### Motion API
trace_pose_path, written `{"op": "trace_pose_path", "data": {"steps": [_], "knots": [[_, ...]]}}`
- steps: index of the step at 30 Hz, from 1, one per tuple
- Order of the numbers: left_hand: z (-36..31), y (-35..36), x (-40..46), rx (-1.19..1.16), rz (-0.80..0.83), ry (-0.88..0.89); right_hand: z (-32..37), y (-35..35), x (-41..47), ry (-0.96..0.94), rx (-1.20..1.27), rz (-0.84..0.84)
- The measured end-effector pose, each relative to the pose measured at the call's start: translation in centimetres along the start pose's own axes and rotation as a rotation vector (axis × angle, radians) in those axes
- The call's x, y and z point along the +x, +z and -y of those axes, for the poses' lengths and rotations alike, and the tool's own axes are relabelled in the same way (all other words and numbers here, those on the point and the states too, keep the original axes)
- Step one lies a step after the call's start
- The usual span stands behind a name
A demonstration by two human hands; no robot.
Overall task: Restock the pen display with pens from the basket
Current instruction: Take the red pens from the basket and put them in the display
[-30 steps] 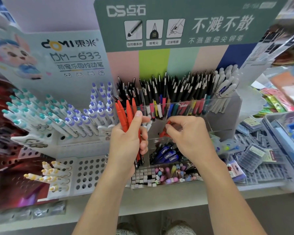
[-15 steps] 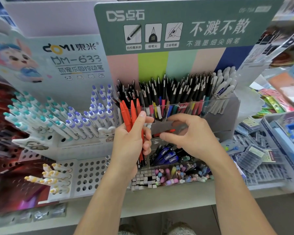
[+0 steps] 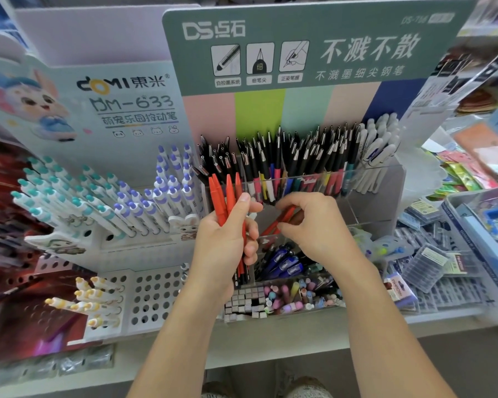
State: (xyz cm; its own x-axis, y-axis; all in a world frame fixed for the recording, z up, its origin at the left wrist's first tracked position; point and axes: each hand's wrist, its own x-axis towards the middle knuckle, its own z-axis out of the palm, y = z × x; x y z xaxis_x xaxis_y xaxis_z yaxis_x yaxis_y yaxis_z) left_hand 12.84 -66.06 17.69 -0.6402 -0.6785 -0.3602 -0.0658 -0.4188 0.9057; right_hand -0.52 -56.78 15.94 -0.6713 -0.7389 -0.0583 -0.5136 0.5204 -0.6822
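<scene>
My left hand (image 3: 227, 239) grips a bundle of red pens (image 3: 226, 196) upright, tips fanning above my thumb, in front of the clear acrylic pen display (image 3: 368, 202). My right hand (image 3: 314, 225) pinches a single red pen (image 3: 279, 222) that slants down to the left into the display's middle tier. The top tier holds several black-capped pens (image 3: 299, 156) and white pens (image 3: 377, 150). Blue pens (image 3: 285, 259) lie in the lower tier under my right hand. No basket is in view.
A white Domi rack (image 3: 104, 196) of teal- and purple-capped pens stands at left, with a perforated holder (image 3: 153, 297) and yellow-capped pens (image 3: 89, 294) below. Small erasers and caps (image 3: 285, 297) fill the front tray. Packaged refills (image 3: 426, 259) and a blue bin (image 3: 486, 225) sit at right.
My right hand has drawn nearer the left hand and now pinches one red pen slanting into the middle tier. The left hand keeps the bundle nearly still.
</scene>
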Motion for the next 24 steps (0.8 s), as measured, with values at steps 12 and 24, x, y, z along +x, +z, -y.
{"op": "trace_pose_path", "data": {"steps": [12, 24], "knots": [[-0.1, 0.6, -0.8, 0.013, 0.277, -0.104, 3.7, -2.9, -2.7, 0.133, 0.757, 0.063], [0.1, 0.7, -0.9, 0.014, 0.073, -0.067, 3.5, -2.1, -2.0, 0.126, 0.946, -0.327]]}}
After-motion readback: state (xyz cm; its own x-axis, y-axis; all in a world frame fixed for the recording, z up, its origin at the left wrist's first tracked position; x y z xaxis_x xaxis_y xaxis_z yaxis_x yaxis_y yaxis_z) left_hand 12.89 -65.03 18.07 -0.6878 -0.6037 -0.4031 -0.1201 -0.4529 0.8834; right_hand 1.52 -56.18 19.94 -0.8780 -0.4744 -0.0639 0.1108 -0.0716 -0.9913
